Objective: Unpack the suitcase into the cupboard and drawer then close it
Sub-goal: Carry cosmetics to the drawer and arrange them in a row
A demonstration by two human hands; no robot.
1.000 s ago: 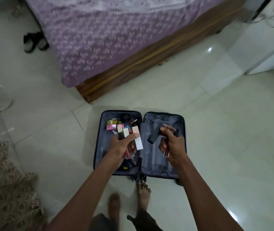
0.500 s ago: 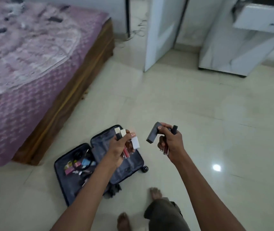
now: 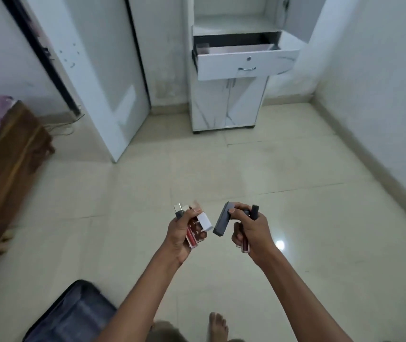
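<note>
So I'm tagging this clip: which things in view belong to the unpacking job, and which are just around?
Job:
left hand gripping lip gloss tubes
right hand gripping grey box
open drawer
cupboard
suitcase

Just around:
bed
door
cable

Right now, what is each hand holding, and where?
Left hand grips a bunch of lip gloss tubes around their middles; right hand pinches a grey box near its top, plus tubes.

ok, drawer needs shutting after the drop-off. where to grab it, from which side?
Take the drawer by the metal bar handle centred low on its white front panel, coming straight from the front. The drawer stands pulled out toward the camera, so the front face is unobstructed. A flat palm push on that panel would likely also close it.
</note>
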